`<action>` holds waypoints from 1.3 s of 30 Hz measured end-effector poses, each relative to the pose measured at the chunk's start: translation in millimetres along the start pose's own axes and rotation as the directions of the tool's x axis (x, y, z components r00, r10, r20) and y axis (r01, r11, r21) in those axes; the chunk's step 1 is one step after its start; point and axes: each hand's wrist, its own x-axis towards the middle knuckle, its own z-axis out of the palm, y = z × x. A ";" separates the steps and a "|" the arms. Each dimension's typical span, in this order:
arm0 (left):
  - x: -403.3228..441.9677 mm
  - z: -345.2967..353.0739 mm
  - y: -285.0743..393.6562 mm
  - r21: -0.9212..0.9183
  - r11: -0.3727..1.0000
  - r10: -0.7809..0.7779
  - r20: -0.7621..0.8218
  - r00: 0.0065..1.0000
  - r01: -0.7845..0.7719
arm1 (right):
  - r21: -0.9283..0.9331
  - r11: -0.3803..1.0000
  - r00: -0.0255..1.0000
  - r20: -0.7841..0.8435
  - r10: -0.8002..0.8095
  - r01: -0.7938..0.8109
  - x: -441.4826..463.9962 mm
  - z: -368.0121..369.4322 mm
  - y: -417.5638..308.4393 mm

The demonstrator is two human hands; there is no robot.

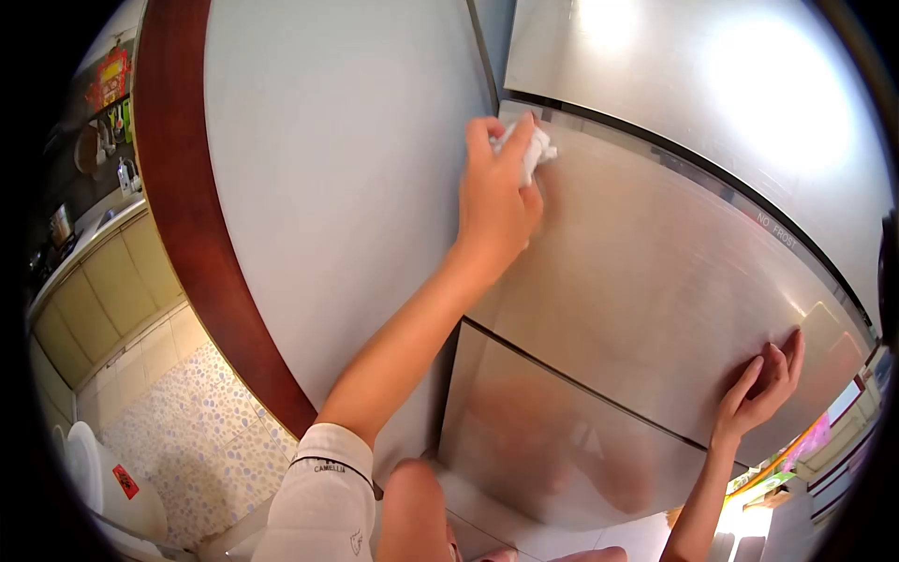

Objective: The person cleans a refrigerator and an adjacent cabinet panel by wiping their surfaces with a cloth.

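My left hand (501,192) is closed around a crumpled white tissue (536,155). It presses the tissue against the upper left corner of a silver refrigerator door (618,253), just under the dark gap below the top door. Farther right, my right hand (763,389) rests against the same door near its lower right side, fingers spread and holding nothing. Blurry reflections show on the metal.
The upper fridge door (646,56) and a lower door (562,440) border the middle one. A pale wall (328,187) with a reddish-brown wooden frame (201,197) stands left. Beyond it are kitchen cabinets (117,290) and a white bin-like container (122,487).
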 end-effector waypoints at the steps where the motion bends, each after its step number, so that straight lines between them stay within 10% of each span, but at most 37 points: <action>1: 1.9 1.5 3.7 -0.041 0.999 -0.027 -0.037 0.999 0.026 | -0.033 0.999 1.000 0.004 -0.006 0.006 2.1 -2.2 -2.2; 39: -43.0 -11.5 -6.1 -0.005 0.997 -0.075 0.053 0.996 0.075 | -0.081 0.997 0.999 0.034 -0.014 0.017 -4.1 -6.8 -5.2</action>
